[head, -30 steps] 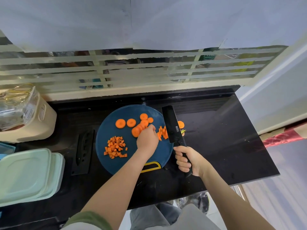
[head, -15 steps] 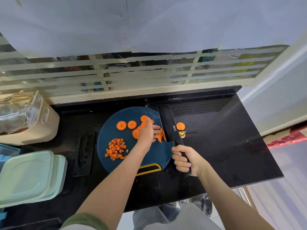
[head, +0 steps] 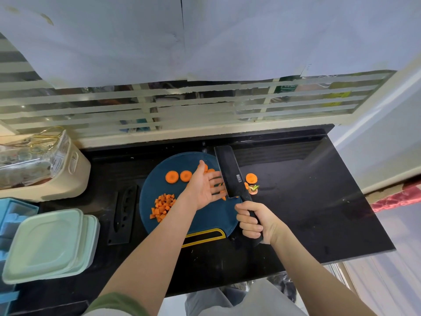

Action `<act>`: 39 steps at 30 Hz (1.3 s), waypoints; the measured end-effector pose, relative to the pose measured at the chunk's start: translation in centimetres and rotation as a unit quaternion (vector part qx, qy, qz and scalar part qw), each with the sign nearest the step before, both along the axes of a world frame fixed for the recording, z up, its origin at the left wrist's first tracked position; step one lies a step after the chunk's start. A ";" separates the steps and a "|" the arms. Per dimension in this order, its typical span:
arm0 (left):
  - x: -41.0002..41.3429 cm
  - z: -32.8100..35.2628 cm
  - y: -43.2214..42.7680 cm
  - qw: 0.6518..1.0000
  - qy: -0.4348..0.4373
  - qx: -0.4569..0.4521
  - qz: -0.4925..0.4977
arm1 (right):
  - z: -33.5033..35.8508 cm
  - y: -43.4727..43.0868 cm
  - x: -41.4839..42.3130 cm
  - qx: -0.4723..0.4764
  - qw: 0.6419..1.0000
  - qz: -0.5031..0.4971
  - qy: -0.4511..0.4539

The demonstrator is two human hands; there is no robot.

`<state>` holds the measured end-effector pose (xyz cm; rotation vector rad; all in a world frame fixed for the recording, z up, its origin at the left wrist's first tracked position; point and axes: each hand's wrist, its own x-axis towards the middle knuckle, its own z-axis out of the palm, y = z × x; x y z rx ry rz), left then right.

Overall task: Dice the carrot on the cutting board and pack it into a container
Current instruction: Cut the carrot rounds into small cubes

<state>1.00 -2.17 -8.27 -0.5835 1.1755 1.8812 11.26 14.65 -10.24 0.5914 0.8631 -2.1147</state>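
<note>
A round blue cutting board [head: 205, 221] lies on the black counter. On it are a pile of diced carrot [head: 163, 206] at the left and carrot rounds [head: 178, 176] farther back. My left hand [head: 205, 187] is open, palm up, fingers straight against the left face of the black cleaver [head: 230, 172], over carrot sticks that are mostly hidden. My right hand [head: 252, 221] grips the cleaver's handle. A carrot slice [head: 251, 178] and the carrot top [head: 253, 188] lie off the board to the right.
Stacked pale green lidded containers [head: 49, 244] sit at the left front, with a blue tray [head: 11, 213] behind them. A black knife sheath [head: 123, 213] lies left of the board. A cream bin [head: 57, 179] stands at the back left. The counter's edge runs near my body.
My left hand has let go of the carrot pieces, turned palm up and spread its fingers against the blade. The cleaver shifted slightly left and back over the board.
</note>
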 end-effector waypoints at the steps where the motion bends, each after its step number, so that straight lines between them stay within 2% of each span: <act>1: 0.0 -0.1 -0.3 1.000 0.000 -0.004 -0.003 | 0.1 0.1 -0.1 -0.007 1.000 -0.017 -0.002; 5: 0.5 -0.6 -0.8 0.999 -0.021 0.022 0.009 | 0.2 0.6 -0.1 -0.006 0.999 -0.050 -0.010; 12: 1.7 -0.7 1.0 0.991 -0.073 0.108 0.008 | -0.4 -0.4 0.0 -0.054 0.998 -0.012 -0.005; 20: 1.8 -1.7 -0.2 1.000 -0.018 -0.003 -0.007 | -0.5 -0.4 0.1 -0.003 1.000 -0.012 -0.016; 23: 1.6 -2.5 -0.8 0.994 0.029 -0.088 -0.054 | -0.5 0.1 0.0 0.024 0.998 -0.045 -0.023; 29: 2.0 -3.9 0.4 0.959 0.091 -0.248 -0.098 | -0.3 1.2 0.2 0.083 0.994 -0.059 -0.030; 33: 2.6 -5.0 1.5 0.895 0.201 -0.360 -0.172 | -0.4 1.6 0.3 0.122 0.991 -0.047 -0.036; 37: 3.0 -4.9 2.4 0.856 0.265 -0.392 -0.208 | -0.5 1.7 0.3 0.180 0.983 -0.023 -0.032; 39: 3.1 -5.0 2.8 0.824 0.300 -0.424 -0.228 | -0.5 1.6 0.2 0.239 0.971 -0.008 -0.009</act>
